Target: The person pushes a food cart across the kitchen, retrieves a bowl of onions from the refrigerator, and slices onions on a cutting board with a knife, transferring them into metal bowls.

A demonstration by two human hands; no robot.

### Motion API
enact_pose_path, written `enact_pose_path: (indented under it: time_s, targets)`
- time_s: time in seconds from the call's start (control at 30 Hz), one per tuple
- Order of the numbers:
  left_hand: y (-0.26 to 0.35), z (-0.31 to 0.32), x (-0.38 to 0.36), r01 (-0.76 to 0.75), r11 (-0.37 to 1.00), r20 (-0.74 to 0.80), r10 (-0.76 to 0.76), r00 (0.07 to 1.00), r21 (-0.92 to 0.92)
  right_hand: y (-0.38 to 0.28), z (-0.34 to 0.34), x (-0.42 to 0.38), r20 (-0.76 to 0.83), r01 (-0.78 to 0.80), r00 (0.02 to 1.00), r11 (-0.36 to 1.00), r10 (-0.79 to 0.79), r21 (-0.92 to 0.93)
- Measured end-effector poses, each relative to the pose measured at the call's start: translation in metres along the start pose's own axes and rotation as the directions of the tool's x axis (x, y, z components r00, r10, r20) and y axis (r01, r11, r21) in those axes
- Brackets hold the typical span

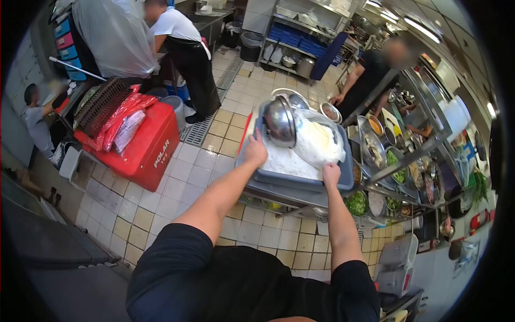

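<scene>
A grey plastic tub rests on a metal table, with white flour-like powder in its bottom. My left hand is closed around the tub's left rim. Inside, a steel bowl stands tilted on its side. Beside the bowl lies a clear plastic bag with pale yellow-white contents. My right hand is closed at the bag's near corner, close to the tub's front rim. Its fingertips are partly hidden, but they appear to pinch the plastic.
A red cooler box carries a black crate and red plastic bags. Bowls of chopped greens crowd a metal rack at right. One person in a white shirt stands beyond the cooler; another in black works behind the tub.
</scene>
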State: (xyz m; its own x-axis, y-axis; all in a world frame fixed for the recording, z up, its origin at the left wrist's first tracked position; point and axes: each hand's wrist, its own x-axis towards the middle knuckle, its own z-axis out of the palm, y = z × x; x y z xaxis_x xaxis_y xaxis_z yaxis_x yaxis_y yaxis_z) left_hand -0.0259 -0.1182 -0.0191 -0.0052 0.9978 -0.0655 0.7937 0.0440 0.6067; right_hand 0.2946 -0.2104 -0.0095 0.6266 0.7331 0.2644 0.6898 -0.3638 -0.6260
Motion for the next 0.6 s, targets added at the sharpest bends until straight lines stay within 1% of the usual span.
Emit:
enact_pose_path:
  time_s: [0.03,0.07,0.1,0.17,0.23,0.3,0.37,0.4,0.43,0.47,0.53,0.6]
  targets:
    - [-0.001,0.004,0.002,-0.010,1.000,-0.018,0.011,1.000,0.024,0.009,-0.005,0.010,0.070,0.021,0.997,0.997,-0.026,0.072]
    - [-0.001,0.001,0.000,-0.004,1.000,-0.017,0.004,1.000,-0.015,0.004,-0.024,0.013,0.019,0.054,0.998,0.997,-0.055,0.056]
    - [-0.001,-0.003,-0.002,0.004,0.998,-0.016,-0.005,1.000,-0.057,0.008,-0.041,0.017,-0.032,0.145,0.989,0.989,-0.146,-0.029]
    - [-0.010,0.008,0.006,-0.020,0.999,-0.080,0.017,0.997,-0.040,0.032,-0.058,0.026,0.049,0.174,0.984,0.978,-0.170,-0.111]
    - [-0.001,-0.001,-0.007,-0.009,1.000,-0.105,0.011,0.994,0.024,0.070,-0.056,0.025,0.228,0.166,0.966,0.964,-0.118,-0.207]
    - [-0.004,0.001,-0.006,0.009,0.996,-0.149,0.004,0.989,0.088,0.037,-0.069,0.003,0.144,0.019,0.989,0.972,0.015,-0.235]
    - [-0.008,0.008,-0.007,-0.026,0.998,-0.294,0.043,0.955,0.062,0.052,-0.060,0.013,0.183,0.107,0.982,0.947,-0.052,-0.302]
    - [0.006,-0.004,-0.018,0.021,0.996,-0.281,0.004,0.960,0.083,0.048,-0.063,0.016,0.218,0.093,0.976,0.948,-0.026,-0.304]
    - [0.004,-0.001,-0.023,-0.014,0.995,-0.350,0.047,0.936,0.097,0.044,-0.069,0.013,0.251,0.067,0.968,0.952,0.010,-0.298]
    - [0.001,0.003,-0.021,-0.031,0.992,-0.339,0.072,0.938,0.125,0.044,-0.070,0.011,0.271,0.075,0.962,0.950,0.010,-0.302]
    - [0.000,0.001,-0.032,-0.027,0.996,-0.251,0.048,0.967,0.088,0.041,-0.073,0.015,0.291,0.070,0.957,0.959,0.014,-0.276]
    - [-0.035,0.017,-0.019,-0.146,0.985,-0.237,0.164,0.958,0.091,0.043,-0.078,0.014,0.312,0.046,0.950,0.970,0.031,-0.237]
